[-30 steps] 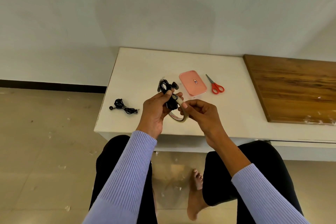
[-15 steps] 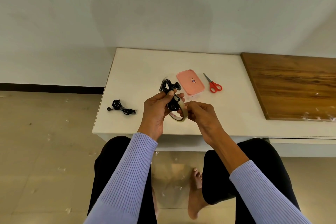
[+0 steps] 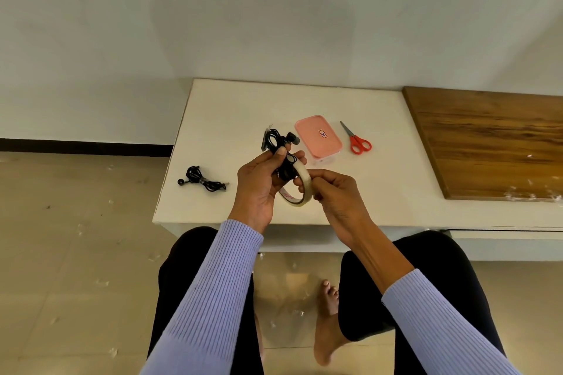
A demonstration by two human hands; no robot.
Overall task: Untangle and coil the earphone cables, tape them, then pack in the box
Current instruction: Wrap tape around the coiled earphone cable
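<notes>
My left hand (image 3: 262, 183) grips a coiled black earphone cable (image 3: 278, 143), whose loops and earbuds stick up above the fingers. A roll of clear tape (image 3: 300, 189) hangs between both hands over the table's front edge. My right hand (image 3: 335, 195) pinches the rim of that roll with thumb and fingertips. A second black earphone bundle (image 3: 202, 181) lies on the white table (image 3: 231, 113) at the left. Behind my hands sits the pink box (image 3: 318, 137) with its lid on.
Red-handled scissors (image 3: 356, 140) lie right of the pink box. A brown wooden board (image 3: 487, 140) covers the table's right part. My knees and a bare foot are below the table edge, above a tiled floor with small scraps.
My right hand has slid closer to the left hand along the tape roll. The view has shifted slightly. The earphone coil stays in my left hand.
</notes>
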